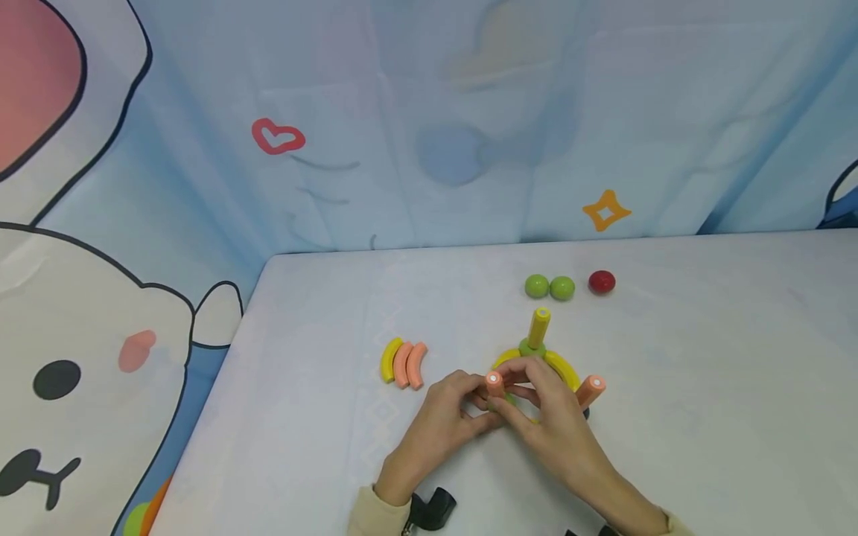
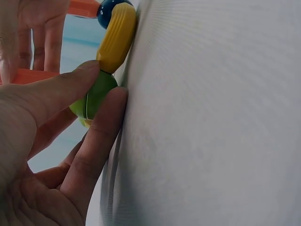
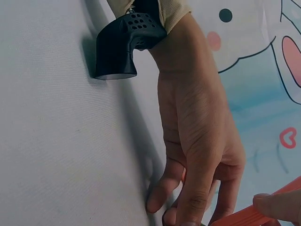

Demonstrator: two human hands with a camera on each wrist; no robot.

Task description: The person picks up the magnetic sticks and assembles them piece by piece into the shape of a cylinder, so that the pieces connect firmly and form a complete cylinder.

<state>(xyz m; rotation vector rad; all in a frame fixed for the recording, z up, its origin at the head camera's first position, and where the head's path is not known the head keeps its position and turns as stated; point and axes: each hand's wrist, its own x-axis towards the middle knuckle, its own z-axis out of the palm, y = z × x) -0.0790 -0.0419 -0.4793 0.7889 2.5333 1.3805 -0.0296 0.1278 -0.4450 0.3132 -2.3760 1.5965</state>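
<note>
Over the table's near middle, my left hand point(image 1: 445, 413) pinches a green ball point(image 2: 98, 94) between thumb and index finger, low against the cloth. An orange stick point(image 1: 494, 383) stands up from that spot, and my right hand point(image 1: 553, 413) grips it between thumb and fingers. A yellow curved piece point(image 2: 117, 37) joins the green ball to a dark blue ball point(image 2: 109, 12) bearing another orange stick point(image 1: 591, 390). Behind the hands, a yellow stick point(image 1: 539, 327) rises from a second green ball point(image 1: 532, 348) between yellow curved pieces point(image 1: 561, 370). My right hand hides part of this ring.
Left of the hands lie a loose yellow curved piece point(image 1: 391, 360) and two orange curved pieces point(image 1: 408, 365). Two green balls point(image 1: 550, 287) and a red ball point(image 1: 602, 282) sit farther back. A black wrist camera point(image 1: 434, 509) is on the left wrist. A printed curtain point(image 1: 429, 186) hangs behind the table.
</note>
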